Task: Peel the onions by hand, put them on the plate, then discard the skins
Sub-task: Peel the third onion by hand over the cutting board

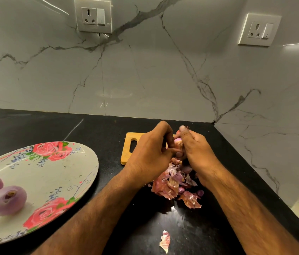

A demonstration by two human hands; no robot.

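nearest the camera, a loose scrap of skin is lying alone on the glossy black desk. to the left, a floral plate is holding two peeled onions. further in, a pile of skins is sitting under the hands. the right hand is curling round a partly peeled onion, held above the pile. the left hand is pinching at its skin with bent fingers. the bared onion is probably getting slick, so it could be slipping free and rolling toward the desk's right edge close by. light flakes could be scattering too, making the clean-up harder. behind the hands a wooden cutting board is lying flat. beyond, a grey-veined marble wall is carrying two sockets.
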